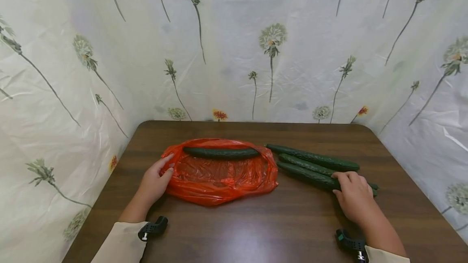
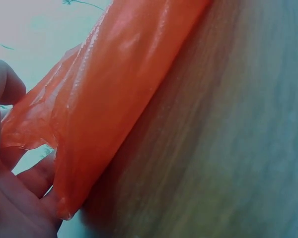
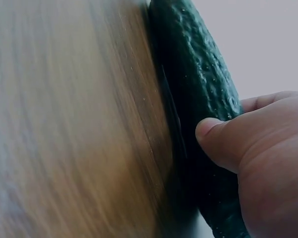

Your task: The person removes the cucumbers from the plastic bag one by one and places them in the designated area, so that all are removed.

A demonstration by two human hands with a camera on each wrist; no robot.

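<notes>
A red plastic bag (image 1: 215, 196) lies on the table with its mouth spread wide. Inside, along its far side, is one dark green cucumber (image 1: 221, 153). My left hand (image 1: 155, 180) holds the bag's left edge, the thin plastic (image 2: 109, 84) passing between thumb and fingers in the left wrist view. To the right of the bag, three more cucumbers lie side by side at a slant. My right hand (image 1: 354, 196) grips the nearest cucumber (image 1: 305, 174) near its right end, thumb on the near side. The middle cucumber (image 1: 303, 163) and the far cucumber (image 1: 314, 157) lie just behind it.
The dark wooden table (image 1: 248, 230) has rounded far corners. Floral plastic sheeting (image 1: 234, 72) hangs behind it and along both sides. Each wrist wears a small black camera mount, such as the left mount (image 1: 153, 228).
</notes>
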